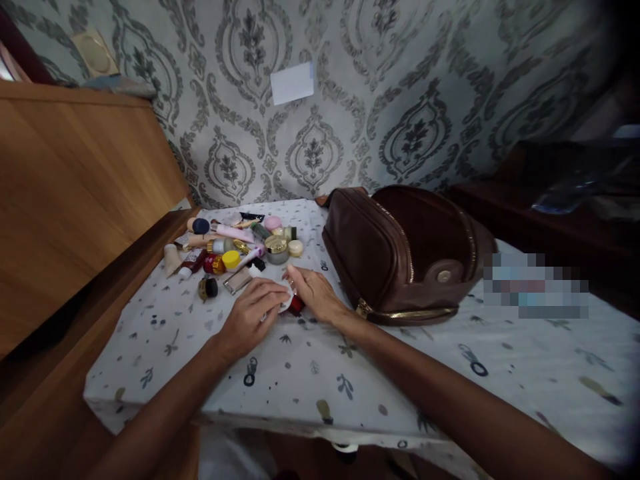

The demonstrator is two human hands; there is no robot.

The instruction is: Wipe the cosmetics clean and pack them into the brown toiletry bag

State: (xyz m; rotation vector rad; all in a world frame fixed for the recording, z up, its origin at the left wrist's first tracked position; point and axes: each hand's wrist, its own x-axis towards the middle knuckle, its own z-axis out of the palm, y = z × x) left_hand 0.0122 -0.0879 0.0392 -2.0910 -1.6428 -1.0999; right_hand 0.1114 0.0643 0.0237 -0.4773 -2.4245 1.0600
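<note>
- While the 2 hands meet low over the printed cloth [200,377], we see the left hand [255,313] grasping a white pad [287,305], its fingers bent over the near face.
- We see the right hand [316,297] curled around a small red bottle [296,306]; its fingers hide much of the glass.
- The bottle sits between the 2 hands, against the right hand's inner side and just right of the pad; whether pad and bottle touch, we cannot tell.
- Just beyond the left hand we find a flat beige bottle [237,281], and to its left a dark-lidded jar [207,288] on its side.
- Farther back we make out a cluster of cosmetics, among them a yellow-lidded jar [231,259] and a small cream jar [295,249].
- Right of the right hand we have a brown bag [367,260].
</note>
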